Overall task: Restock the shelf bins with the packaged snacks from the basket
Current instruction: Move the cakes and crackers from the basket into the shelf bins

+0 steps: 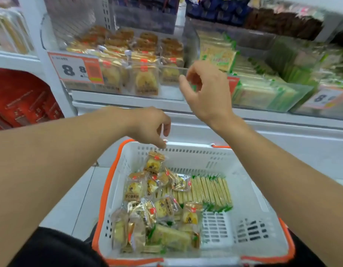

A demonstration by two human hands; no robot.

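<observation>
Both hands empty: our left hand (151, 126) hangs loose-fingered over the basket (249, 191), right hand (207, 91) relaxed by the pastry bin (172, 69). Risk: slippery pastry packets (155, 207) sliding from a hasty grab.

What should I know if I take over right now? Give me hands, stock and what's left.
Left hand: over the basket's far rim, fingers loosely curled, holding nothing.
Right hand: raised at the front of the pastry bin, empty.
Basket: gold pastry packs along its left side, green cracker packs in the middle.
Shelf: pastry bin on the left partly filled; cracker bin to its right holds green packs.
Left to do: move both kinds from the basket into their matching bins.
</observation>
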